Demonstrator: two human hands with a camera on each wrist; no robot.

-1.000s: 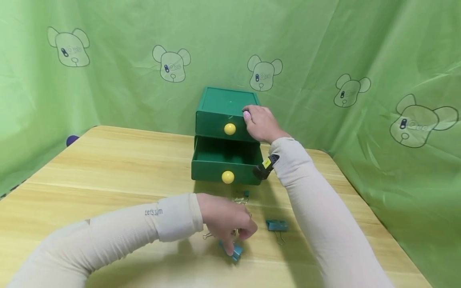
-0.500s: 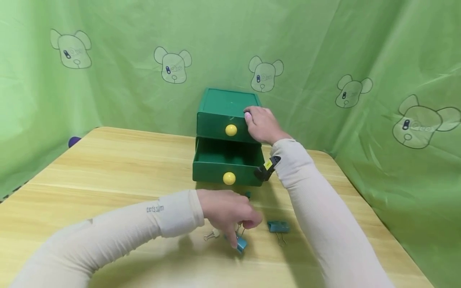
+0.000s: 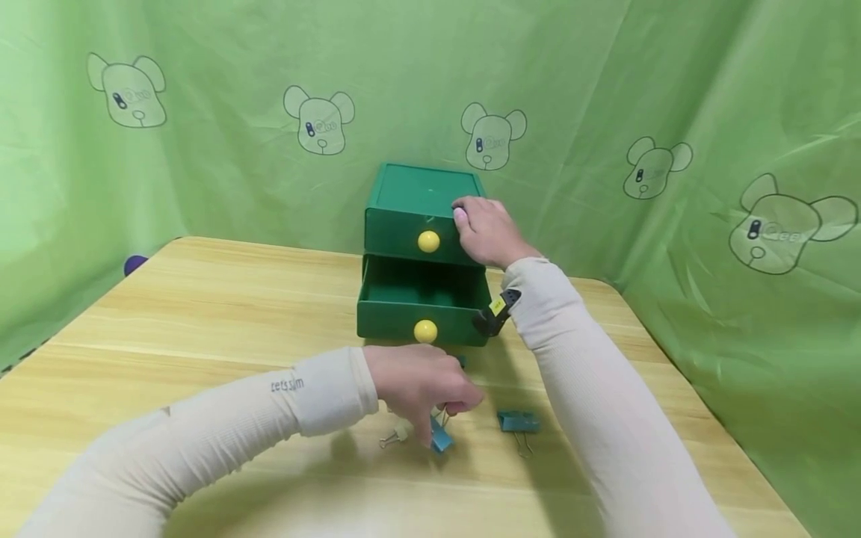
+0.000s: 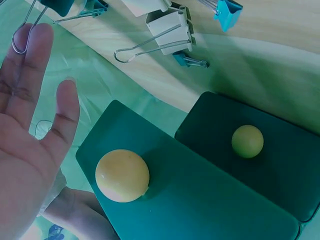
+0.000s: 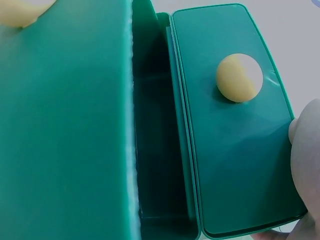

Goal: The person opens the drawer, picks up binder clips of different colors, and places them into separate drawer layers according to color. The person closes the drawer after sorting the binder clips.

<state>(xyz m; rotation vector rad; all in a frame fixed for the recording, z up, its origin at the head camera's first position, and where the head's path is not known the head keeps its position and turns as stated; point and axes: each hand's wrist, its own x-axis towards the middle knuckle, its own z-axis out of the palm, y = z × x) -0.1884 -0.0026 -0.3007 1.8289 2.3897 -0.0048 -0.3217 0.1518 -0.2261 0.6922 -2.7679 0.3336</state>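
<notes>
Shifting toward the open drawer (image 3: 386, 320), the blue clip (image 3: 441, 438) is pinched by the left grip (image 3: 422, 388), so the gap is narrowed; the cabinet (image 3: 418, 187) is held by the right grip (image 3: 493, 233). On the counter (image 3: 269, 299), a pale clip (image 3: 402, 431) is seen left of the pinch, a second clip (image 3: 519, 421) right; green cloth (image 3: 403, 52) is hung beyond.

Off-white, finely ribbed fabric left sleeve (image 3: 229, 422): wrinkled near elbow, small dark mark (image 3: 167, 411) on forearm; smoother, layered left cuff (image 3: 326, 400) printed with small dark lettering (image 3: 287, 384), too blurred to read surely. Matching off-white ribbed fabric right sleeve (image 3: 605, 403), creased. Black, angular, plastic-looking wrist device (image 3: 492, 322), bright yellow rectangular label (image 3: 497, 305). Left hand (image 3: 424, 385), right hand (image 3: 493, 233) bare.
</notes>
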